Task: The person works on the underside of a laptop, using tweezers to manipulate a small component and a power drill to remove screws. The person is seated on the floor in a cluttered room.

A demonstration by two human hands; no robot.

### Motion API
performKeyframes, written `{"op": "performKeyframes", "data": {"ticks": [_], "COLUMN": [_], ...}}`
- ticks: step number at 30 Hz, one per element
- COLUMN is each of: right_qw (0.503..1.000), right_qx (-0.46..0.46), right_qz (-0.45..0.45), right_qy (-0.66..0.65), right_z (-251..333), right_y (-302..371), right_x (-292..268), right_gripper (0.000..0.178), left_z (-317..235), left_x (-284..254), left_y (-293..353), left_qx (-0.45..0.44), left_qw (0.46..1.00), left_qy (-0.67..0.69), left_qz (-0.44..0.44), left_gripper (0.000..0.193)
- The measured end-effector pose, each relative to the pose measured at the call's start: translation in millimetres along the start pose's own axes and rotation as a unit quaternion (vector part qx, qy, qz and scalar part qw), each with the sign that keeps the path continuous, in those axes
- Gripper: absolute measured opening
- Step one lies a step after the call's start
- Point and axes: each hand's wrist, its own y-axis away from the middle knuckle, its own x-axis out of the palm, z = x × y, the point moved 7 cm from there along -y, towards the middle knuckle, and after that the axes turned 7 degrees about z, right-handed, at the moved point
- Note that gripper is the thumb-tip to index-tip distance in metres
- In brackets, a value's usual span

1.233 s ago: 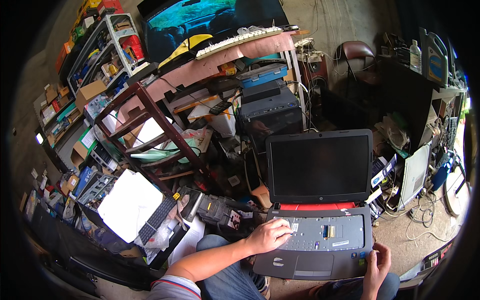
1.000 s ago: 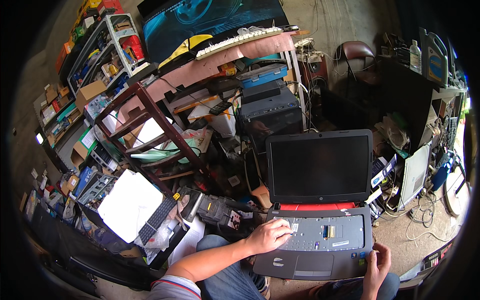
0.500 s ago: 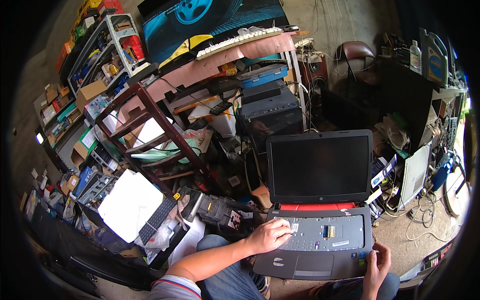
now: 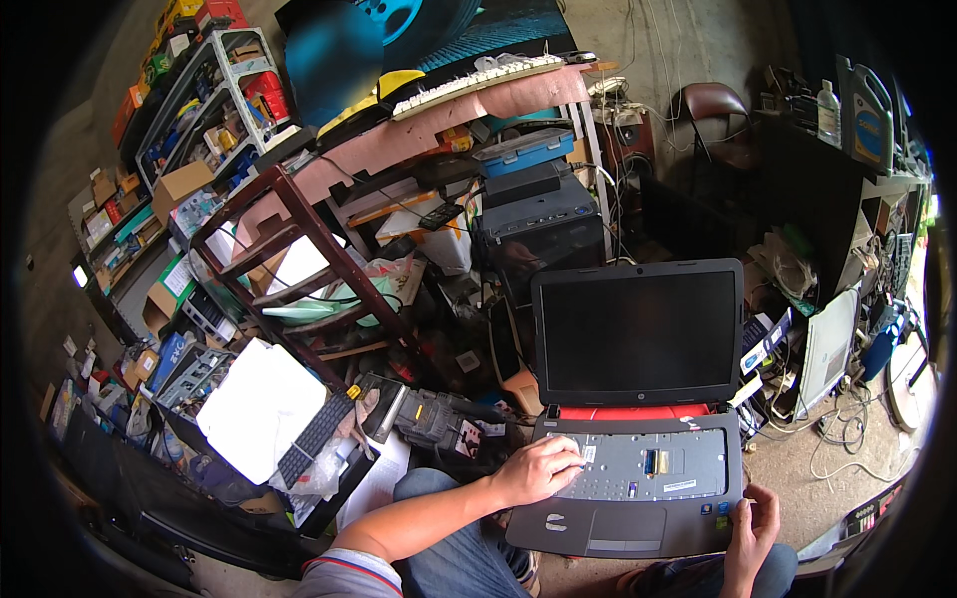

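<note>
While the person sits with jeans-covered legs (image 4: 459, 543) at the lower edge of the frame, an opened laptop (image 4: 568, 523) lies before them at lower right, its deck toward us. At its right front corner is the right hand (image 4: 755, 523), thumb and fingers bent around that edge; from where I stand I can't tell whether they grip it or merely rest there. The left hand (image 4: 539, 471) is at the left end of the deck, its fingers curled and bunched close together; whatever they might be pinching is hidden.

As I judge it, the work is partway along. The lid is up and the keyboard bed is bare: a grey metal plate (image 4: 613, 478) shows in place of keys, with a small opening (image 4: 655, 462) near its middle. The palm rest with its touchpad (image 4: 630, 526) is in place, and the dark screen (image 4: 638, 331) stands behind the deck. What isn't done is plain enough: no keyboard is seated there. Any screws are too small to make out.

Off to the left lies a loose black keyboard (image 4: 314, 439); I can't say whether it belongs to this machine. Farther back stand a wooden chair frame (image 4: 337, 261) and, near upper centre, a surface (image 4: 439, 118) carrying a pale keyboard (image 4: 477, 82) below a lit monitor (image 4: 498, 40).
</note>
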Motion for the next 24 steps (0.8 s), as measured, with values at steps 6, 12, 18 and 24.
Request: {"op": "performKeyframes", "data": {"ticks": [6,12,18,24], "right_qw": [1.000,1.000,1.000,1.000], "right_qx": [-0.003,-0.008,-0.009,-0.007], "right_qz": [0.006,0.008,0.007,0.003], "right_qy": [-0.010,-0.012,0.008,-0.002], "right_z": [-0.5,-1.8,0.9,1.5], "right_y": [-0.3,-0.6,-0.2,0.1], "right_x": [0.7,-0.1,0.2,0.7], "right_gripper": [0.017,0.017,0.017,0.017], "left_z": [1.2,-0.6,-0.2,0.4], "left_x": [0.6,-0.8,-0.5,0.3], "left_y": [0.6,-0.4,-0.1,-0.3], "left_qx": [-0.002,-0.001,0.001,0.004], "left_qw": [1.000,1.000,1.000,1.000], "left_qy": [0.002,0.003,-0.001,-0.002], "left_qz": [0.001,0.001,-0.001,-0.001], "left_gripper": [0.015,0.015,0.015,0.015]}}
